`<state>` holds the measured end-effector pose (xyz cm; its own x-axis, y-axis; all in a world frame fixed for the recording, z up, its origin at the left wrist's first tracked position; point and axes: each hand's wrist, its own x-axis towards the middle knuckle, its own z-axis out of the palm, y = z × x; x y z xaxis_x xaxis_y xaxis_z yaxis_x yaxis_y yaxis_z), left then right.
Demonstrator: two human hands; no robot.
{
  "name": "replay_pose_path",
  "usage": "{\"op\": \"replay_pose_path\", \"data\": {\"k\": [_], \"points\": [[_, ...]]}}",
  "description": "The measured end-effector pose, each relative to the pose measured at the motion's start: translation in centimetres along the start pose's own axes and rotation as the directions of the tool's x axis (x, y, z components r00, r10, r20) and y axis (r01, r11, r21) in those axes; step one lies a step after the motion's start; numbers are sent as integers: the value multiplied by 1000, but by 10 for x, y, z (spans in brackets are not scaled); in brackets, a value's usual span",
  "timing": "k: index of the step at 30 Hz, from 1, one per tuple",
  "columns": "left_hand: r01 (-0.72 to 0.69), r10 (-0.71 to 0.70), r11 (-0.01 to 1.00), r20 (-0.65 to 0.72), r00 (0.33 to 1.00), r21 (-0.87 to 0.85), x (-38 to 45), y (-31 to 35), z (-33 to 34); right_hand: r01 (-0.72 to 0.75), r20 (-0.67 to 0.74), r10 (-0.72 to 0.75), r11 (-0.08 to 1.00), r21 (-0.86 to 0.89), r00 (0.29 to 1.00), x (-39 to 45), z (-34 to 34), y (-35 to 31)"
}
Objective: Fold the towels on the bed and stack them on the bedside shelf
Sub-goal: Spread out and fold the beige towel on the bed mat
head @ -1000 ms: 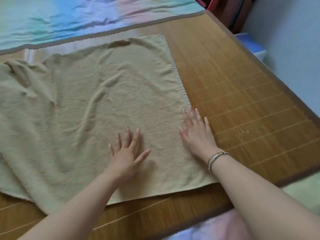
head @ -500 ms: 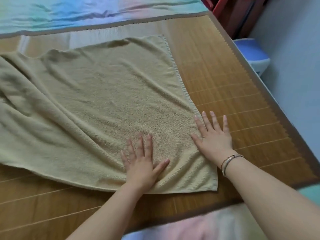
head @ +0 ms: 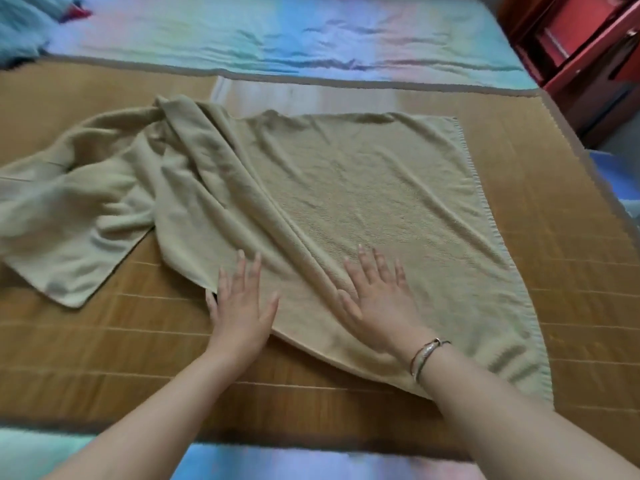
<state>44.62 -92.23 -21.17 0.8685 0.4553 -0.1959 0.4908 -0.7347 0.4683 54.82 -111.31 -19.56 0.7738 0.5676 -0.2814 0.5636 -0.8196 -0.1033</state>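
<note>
Head: hands flat (on towel)

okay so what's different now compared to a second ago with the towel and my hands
Both hands slid left across the beige towel: the right hand left the right hem and now lies mid-towel, and the left hand reached the near-left edge. The view widened, showing the towel's left part bunched. Unchanged: both hands flat, fingers straight, gripping nothing; the towel still lies on the bamboo mat.

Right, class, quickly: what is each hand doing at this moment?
Left hand: open, fingers straight, flat on the near edge of the beige towel.
Right hand: open, fingers spread, pressing flat on the towel.
</note>
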Motion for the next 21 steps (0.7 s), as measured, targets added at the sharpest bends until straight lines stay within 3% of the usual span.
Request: {"op": "replay_pose_path", "data": {"k": [5,11,13,16,19,21], "points": [[213,-221,973,-95,971,-88,7,-136,-85,193,-31,-191,980,57,981,50,-5,-147],[315,-326,934,-38,945,-166,23,-258,-148,261,10,-263,960,97,965,112,-3,-288],[298,-308,935,-22,951,-194,31,-286,-160,240,15,-242,966,92,970,133,-5,-322],[169,-167,983,24,986,-79,39,-309,-166,214,9,-214,976,35,977,159,-4,-349],[-2,-4,999,164,986,38,50,-317,-162,238,32,-237,968,-73,971,174,-1,-356],[-55,27,992,235,972,113,59,-320,-156,252,36,-249,955,-157,968,184,1,-356]]}}
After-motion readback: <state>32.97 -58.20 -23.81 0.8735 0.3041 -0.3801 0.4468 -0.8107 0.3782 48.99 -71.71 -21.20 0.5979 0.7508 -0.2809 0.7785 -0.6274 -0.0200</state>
